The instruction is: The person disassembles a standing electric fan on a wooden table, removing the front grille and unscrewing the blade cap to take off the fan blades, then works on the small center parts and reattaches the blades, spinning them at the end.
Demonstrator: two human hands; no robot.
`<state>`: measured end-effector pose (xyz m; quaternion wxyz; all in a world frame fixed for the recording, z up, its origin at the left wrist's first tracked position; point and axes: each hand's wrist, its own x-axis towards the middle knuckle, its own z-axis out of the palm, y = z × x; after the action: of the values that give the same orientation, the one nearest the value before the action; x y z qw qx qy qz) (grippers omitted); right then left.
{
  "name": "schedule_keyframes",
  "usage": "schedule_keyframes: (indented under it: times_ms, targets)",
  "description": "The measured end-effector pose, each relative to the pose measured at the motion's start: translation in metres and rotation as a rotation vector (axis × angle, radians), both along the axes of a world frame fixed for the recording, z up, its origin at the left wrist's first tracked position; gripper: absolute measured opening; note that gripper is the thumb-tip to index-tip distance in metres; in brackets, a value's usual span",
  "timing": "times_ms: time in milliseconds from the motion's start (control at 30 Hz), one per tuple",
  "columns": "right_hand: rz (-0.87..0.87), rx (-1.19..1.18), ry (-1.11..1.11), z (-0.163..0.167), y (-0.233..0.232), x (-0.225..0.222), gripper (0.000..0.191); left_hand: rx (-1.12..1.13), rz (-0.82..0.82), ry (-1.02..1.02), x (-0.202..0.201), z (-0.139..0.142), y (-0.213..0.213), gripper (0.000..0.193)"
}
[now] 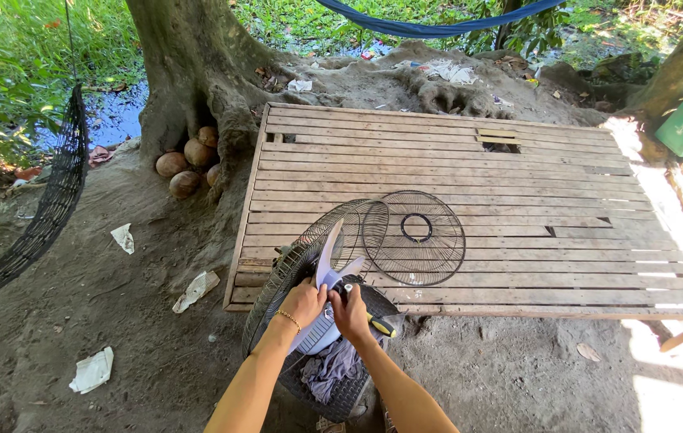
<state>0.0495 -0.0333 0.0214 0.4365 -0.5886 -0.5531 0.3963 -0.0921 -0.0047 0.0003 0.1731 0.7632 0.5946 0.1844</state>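
Outdoors, down on bare dirt at the near edge of a slatted wooden platform [454,160]. Left hand [303,302], gold bracelet at the wrist, closed around the hub of a pale fan blade [329,256], set inside the rear fan guard [277,281]. Right hand [349,313] curled about a yellow-handled screwdriver [380,325] (tip hidden behind the fingers), just beside the left. Front fan guard [415,237] lying flat on the slats, touching the rear one. Grey cloth [333,365] bunched below both hands. Coconuts [185,164] heaped against the tree trunk [189,64].
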Motion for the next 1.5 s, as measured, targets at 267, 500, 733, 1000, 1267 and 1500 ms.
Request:
schedule_keyframes:
  times_ms: [267,500,733,1000,1267,1500]
  targets:
    - [0.173,0.248,-0.172,0.007,-0.004,0.017,0.058,-0.009,-0.004,-0.05,-0.01,-0.001,-0.006,0.04]
    - [0.043,0.178,-0.259,-0.017,-0.004,0.045,0.021,0.49,0.338,-0.221,0.027,0.012,-0.062,0.07]
    - [0.557,0.31,-0.425,-0.007,-0.022,0.031,0.018,0.086,0.487,-0.633,0.048,-0.016,-0.079,0.034]
    - [-0.03,-0.441,0.42,0.001,0.003,0.041,0.044,0.065,0.671,-0.792,0.028,-0.024,-0.056,0.032]
    - [-0.059,-0.966,1.073,0.003,0.025,0.009,0.059,0.289,0.459,-0.392,0.023,0.008,-0.04,0.029]
    - [-0.094,-0.894,1.158,0.008,0.026,0.0,0.043,0.205,0.409,-0.294,0.019,-0.005,-0.041,0.028]
